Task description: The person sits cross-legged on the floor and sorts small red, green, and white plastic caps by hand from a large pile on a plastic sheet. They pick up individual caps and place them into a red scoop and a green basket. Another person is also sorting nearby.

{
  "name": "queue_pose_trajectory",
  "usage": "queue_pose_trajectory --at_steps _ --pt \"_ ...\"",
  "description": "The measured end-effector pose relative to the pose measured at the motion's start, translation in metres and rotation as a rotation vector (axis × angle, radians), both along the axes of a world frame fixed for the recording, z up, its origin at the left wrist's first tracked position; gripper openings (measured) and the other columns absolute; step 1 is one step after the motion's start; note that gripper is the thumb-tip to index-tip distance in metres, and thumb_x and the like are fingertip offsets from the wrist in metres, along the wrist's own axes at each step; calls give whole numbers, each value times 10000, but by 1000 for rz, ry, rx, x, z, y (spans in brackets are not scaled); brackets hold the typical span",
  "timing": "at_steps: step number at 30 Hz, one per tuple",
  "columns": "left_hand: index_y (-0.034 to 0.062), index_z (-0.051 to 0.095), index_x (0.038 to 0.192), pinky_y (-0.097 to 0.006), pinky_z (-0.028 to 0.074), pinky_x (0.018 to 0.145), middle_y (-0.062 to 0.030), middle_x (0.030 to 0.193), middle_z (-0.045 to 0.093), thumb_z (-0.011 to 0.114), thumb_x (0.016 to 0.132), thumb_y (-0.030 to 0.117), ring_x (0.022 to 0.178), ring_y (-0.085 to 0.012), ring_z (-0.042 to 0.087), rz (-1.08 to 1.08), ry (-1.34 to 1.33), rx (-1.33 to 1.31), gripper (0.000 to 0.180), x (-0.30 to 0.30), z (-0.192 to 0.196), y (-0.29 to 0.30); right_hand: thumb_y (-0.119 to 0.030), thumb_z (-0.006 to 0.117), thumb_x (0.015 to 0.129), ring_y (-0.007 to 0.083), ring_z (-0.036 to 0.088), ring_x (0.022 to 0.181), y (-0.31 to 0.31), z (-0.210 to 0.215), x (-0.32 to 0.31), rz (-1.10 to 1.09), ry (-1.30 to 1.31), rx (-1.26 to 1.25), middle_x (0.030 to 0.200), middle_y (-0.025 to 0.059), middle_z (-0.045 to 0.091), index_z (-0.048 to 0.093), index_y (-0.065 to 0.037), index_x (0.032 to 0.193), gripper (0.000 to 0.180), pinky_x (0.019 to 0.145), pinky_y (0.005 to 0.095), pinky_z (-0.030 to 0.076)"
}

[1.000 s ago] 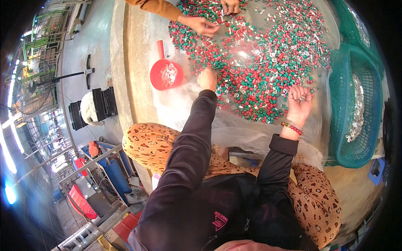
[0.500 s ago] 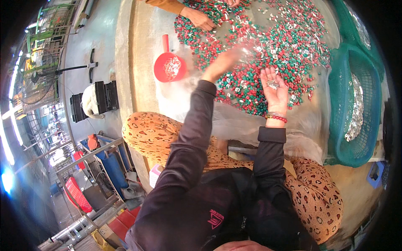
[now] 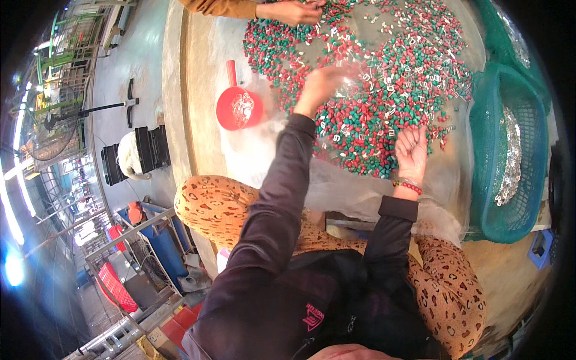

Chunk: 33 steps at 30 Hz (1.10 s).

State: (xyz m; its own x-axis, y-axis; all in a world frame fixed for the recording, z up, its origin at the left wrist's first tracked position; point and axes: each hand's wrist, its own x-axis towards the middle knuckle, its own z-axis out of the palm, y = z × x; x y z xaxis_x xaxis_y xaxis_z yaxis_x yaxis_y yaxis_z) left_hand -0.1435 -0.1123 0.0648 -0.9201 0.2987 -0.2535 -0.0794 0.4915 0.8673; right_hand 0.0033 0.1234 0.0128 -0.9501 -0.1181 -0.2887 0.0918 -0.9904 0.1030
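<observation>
A person in a dark long-sleeved top and leopard-print trousers sits at the near edge of a tabletop [image 3: 180,90] spread with a clear plastic sheet [image 3: 336,186]. Nearest, the right hand [image 3: 411,149], a red bead bracelet [image 3: 408,186] at its wrist, lies at the near edge of a broad heap of small red, green and white pieces [image 3: 384,78], fingers loosely curled; whether that grip holds any pieces cannot be told. The pieces are tiny, roughly cone-shaped and mixed without order, covering most of the sheet from the middle of the tabletop to its far side. Further in, the left hand [image 3: 324,84] is raised over the heap, blurred, its fingers partly bent; its grip cannot be made out either. A fold of clear film [image 3: 384,66] glints just beside it, veiling some pieces. To the left of the heap, a red scoop [image 3: 239,107] with a straight handle sits on the sheet, pale bits inside. On the right, a green mesh basket [image 3: 510,150] holds crumpled silvery material. At the far edge, another person's hand [image 3: 291,11], in an orange-brown sleeve, rests among the pieces. A standing fan [image 3: 54,126] is on the floor, far left.
</observation>
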Motion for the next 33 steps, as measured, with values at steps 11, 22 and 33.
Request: queue_pose_trajectory --at_steps 11,22,33 --pt "60 547 1156 -434 490 810 -175 1115 547 535 847 189 986 -359 529 102 171 -838 335 -21 -179 -142 -285 551 932 169 495 750 -1 19 1 -289 -329 326 766 34 523 566 -123 1112 243 708 317 452" --pt "169 320 1427 -684 215 1009 -105 1480 264 596 845 352 1356 -399 224 308 369 -763 669 92 -101 6 -324 385 994 109 211 450 -9 30 -30 -30 193 -120 643 24 309 368 -75 698 387 396 263 203" --pt "320 271 1451 -553 288 1067 -13 1537 181 683 797 260 1415 -326 143 -485 250 -735 776 196 -89 -2 -221 358 995 107 189 443 -40 100 -31 20 311 -303 591 13 267 323 -83 632 390 388 262 175"
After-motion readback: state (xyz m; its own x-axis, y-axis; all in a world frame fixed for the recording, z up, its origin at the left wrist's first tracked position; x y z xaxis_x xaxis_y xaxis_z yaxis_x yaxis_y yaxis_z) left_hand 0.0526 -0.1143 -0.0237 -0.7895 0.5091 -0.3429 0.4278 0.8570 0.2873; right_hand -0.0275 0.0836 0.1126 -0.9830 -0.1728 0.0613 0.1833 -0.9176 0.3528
